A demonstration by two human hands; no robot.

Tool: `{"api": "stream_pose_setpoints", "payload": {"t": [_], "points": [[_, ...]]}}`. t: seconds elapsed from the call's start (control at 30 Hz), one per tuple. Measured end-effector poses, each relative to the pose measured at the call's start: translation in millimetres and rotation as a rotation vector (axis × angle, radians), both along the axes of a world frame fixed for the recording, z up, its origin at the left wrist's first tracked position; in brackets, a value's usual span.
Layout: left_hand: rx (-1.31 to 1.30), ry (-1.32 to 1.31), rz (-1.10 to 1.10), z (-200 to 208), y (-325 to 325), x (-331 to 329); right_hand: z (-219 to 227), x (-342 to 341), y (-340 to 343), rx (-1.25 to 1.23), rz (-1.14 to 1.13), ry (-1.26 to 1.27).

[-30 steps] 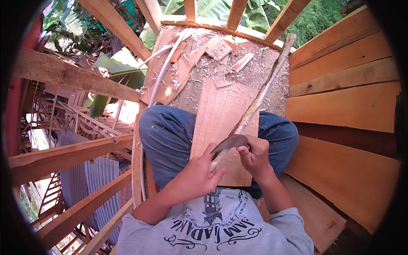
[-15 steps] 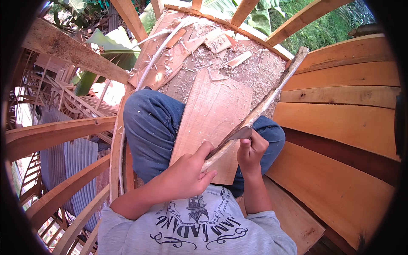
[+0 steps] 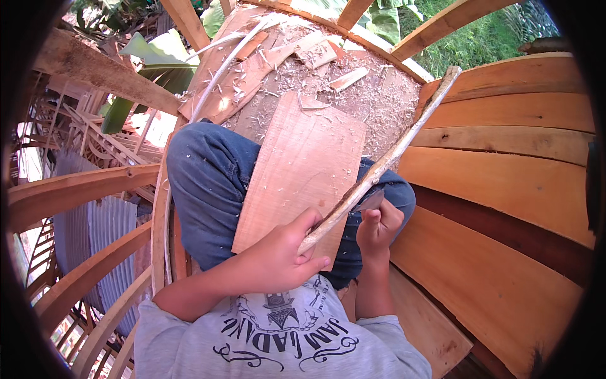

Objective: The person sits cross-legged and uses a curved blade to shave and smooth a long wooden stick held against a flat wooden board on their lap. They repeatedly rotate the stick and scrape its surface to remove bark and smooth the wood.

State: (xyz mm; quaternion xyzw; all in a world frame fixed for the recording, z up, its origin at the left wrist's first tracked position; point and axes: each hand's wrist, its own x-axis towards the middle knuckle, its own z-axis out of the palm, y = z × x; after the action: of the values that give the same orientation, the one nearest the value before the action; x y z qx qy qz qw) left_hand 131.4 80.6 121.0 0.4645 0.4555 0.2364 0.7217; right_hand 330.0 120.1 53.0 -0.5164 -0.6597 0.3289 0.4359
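Note:
My left hand [image 3: 284, 252] is closed round the near end of a long, slightly crooked wooden stick [image 3: 399, 146], thumb along its top. The stick slants up and away to the right, its pale side streaked with dark bark. My right hand [image 3: 380, 228] is closed on a knife [image 3: 372, 201], its handle hidden in my fist. The dark blade lies at the stick's lower right side; whether it touches the wood I cannot tell. A flat wooden board [image 3: 303, 167] with shavings on it rests between my bent knees, under the stick.
Curly wood shavings and offcuts [image 3: 348, 79] litter the plank floor [image 3: 379, 101] ahead. A long pale strip [image 3: 224, 76] runs along the left. Stacked planks [image 3: 492, 183] form a wall at the right. Wooden rails [image 3: 88, 192] and corrugated metal sheets [image 3: 112, 237] stand at the left.
The knife has moved from across the stick to its lower right side, a little nearer me. My left hand keeps its grip. The whole view has shifted slightly.

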Motion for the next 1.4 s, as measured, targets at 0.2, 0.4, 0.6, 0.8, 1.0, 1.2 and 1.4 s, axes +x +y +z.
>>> {"api": "stream_pose_setpoints", "payload": {"t": [0.2,0.4,0.6,0.8,1.0,1.2,1.4], "points": [[0.224,0.334,-0.047,4,-5,-4,9,0,2,0.110,0.141,-0.102],[0.273,0.255,-0.025,1,-15,0,2,7,4,0.317,0.209,-0.173],[0.217,0.272,-0.072,9,-10,4,5,2,-4,0.170,0.042,-0.060],[0.138,0.193,-0.075,14,-4,12,-6,1,-2,0.159,-0.119,0.021],[-0.040,-0.002,0.027,9,-2,12,14,7,-5,-0.228,0.075,0.196],[0.006,-0.078,-0.125,-2,2,-9,40,31,-11,-0.915,0.525,0.716],[0.056,-0.062,-0.075,-7,3,-8,22,8,-15,-0.268,0.172,0.040]]}}
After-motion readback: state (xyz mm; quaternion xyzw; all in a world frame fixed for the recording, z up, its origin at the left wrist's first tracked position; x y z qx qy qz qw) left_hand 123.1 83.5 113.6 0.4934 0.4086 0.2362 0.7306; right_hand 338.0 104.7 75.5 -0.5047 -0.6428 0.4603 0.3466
